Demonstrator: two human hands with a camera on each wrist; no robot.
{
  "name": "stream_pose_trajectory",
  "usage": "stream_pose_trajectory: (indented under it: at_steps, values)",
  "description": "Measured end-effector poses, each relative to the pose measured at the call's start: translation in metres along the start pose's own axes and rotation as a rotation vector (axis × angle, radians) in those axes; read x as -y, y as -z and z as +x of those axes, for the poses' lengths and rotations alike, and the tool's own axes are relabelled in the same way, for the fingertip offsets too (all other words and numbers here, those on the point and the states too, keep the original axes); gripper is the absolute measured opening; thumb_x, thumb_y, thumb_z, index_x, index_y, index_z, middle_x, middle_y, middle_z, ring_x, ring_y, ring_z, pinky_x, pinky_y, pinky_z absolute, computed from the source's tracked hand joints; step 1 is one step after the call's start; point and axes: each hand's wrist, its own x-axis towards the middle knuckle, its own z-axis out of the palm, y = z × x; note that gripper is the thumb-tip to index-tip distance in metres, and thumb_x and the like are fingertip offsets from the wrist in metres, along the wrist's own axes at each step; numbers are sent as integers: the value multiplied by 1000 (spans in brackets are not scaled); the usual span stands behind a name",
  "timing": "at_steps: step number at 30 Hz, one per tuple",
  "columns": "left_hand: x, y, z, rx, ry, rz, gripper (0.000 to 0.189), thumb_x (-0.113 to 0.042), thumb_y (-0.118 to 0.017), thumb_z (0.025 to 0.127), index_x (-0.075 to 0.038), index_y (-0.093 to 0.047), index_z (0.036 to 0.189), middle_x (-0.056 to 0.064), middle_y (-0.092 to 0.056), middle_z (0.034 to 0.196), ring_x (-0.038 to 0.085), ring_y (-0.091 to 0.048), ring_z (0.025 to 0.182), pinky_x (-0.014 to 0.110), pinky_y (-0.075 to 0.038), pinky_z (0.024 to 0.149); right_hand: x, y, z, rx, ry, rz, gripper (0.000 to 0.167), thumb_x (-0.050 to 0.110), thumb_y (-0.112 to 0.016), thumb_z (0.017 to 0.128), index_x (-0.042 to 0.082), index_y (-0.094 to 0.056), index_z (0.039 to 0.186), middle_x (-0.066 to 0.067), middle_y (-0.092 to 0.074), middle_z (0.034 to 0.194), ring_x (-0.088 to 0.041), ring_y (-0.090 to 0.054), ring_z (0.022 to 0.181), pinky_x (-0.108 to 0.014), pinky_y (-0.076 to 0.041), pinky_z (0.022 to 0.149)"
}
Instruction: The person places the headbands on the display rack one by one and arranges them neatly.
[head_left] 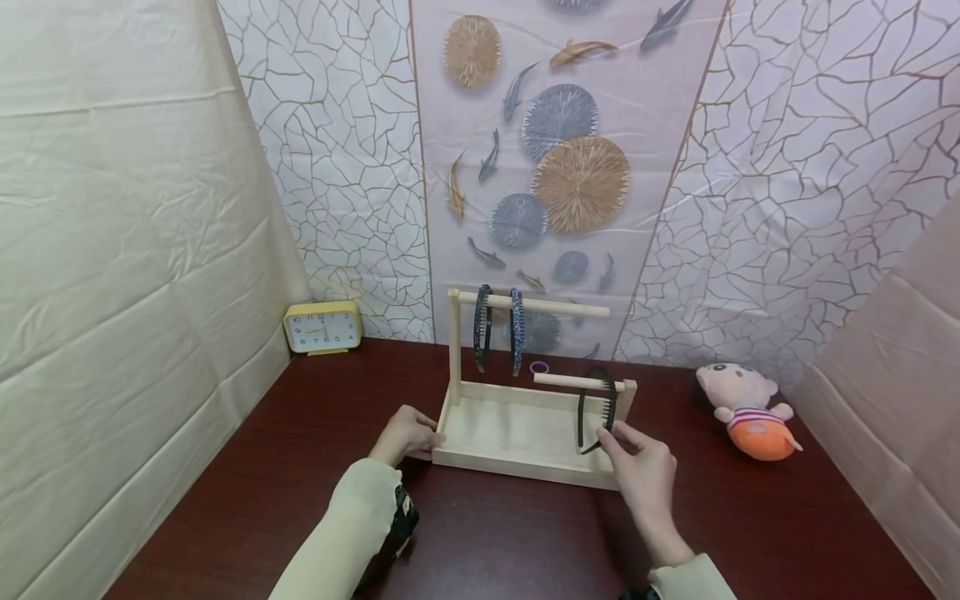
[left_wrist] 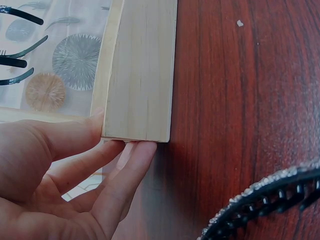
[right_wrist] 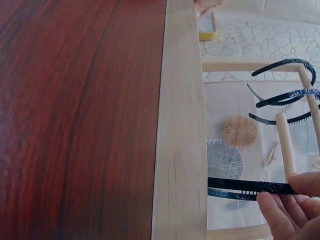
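So, closest thing first: at the bottom corner of the left wrist view there's the edge of a sparkly toothed headband (left_wrist: 260,196); can't tell what it's resting on. Past that, the left hand (head_left: 405,433) has its grip on the near left corner of a wooden tray (head_left: 525,469), thumb against the rim and fingertips at the end of the board. The right hand (head_left: 645,471) is over by the tray's right end, and its grip is pinching a plain black headband (right_wrist: 235,184) near one end, thumb on one side and fingers on the other. That headband is looped over the lower bar (head_left: 558,381), close to the bar's right upright, so its ends hang down over the tray's pale floor. The tray itself sits flat on the dark red surface (head_left: 495,542), low walls all round. Higher up and further back, the upper bar (head_left: 570,308) carries two more: a dark headband (head_left: 477,333) nearer the left post and a blue glittery headband (head_left: 517,333) just beside it. Behind the tray there's a small purple ring (head_left: 539,367), a doll (head_left: 750,408) lies well off to the right, and a yellow clock (head_left: 324,329) stands back left by the patterned cloth (head_left: 465,267).
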Motion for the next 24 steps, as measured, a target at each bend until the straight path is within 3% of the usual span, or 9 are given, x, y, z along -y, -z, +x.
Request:
stream_pose_trajectory:
  at_steps: [4, 9, 17, 21, 24]
  values:
    - [0, 0, 0, 6, -4, -1, 36, -3, -75, 84, 10, -66, 116, 20, -69, 93, 24, -72, 75, 36, -62, 62, 0, 1, 1, 12, -11, -4, 32, 26, -79, 84, 3, -77, 106, -13, -75, 98, -25, -68, 105, 0, -34, 73]
    - [-1, 0, 0, 13, -3, -4, 35, -3, -75, 85, 10, -66, 116, 20, -69, 94, 25, -73, 76, 37, -62, 63, -3, 1, 2, 34, -21, -38, 32, 28, -78, 85, 4, -77, 106, -11, -75, 99, -24, -68, 106, -14, -43, 77]
    - [-1, -1, -1, 3, -1, 4, 34, -3, -75, 85, 10, -66, 115, 20, -69, 93, 24, -72, 75, 37, -62, 62, -10, 0, 1, 94, -37, -46, 34, 28, -79, 83, 5, -76, 108, -10, -76, 99, -23, -72, 96, -6, -40, 71]
    - [-1, -1, -1, -2, -2, 6, 34, -4, -75, 84, 9, -67, 114, 19, -68, 93, 24, -72, 75, 37, -62, 62, -11, 1, -1, 153, -38, -64, 42, 33, -78, 85, 3, -73, 113, -12, -75, 102, -23, -73, 92, -26, -54, 79]
    - [-1, 0, -1, -4, -8, 12, 34, -4, -75, 84, 9, -67, 114, 19, -68, 93, 23, -72, 74, 36, -62, 61, -11, 3, -2, 168, -34, -75, 48, 37, -77, 84, 2, -71, 116, -13, -75, 104, -24, -73, 91, -36, -56, 81]
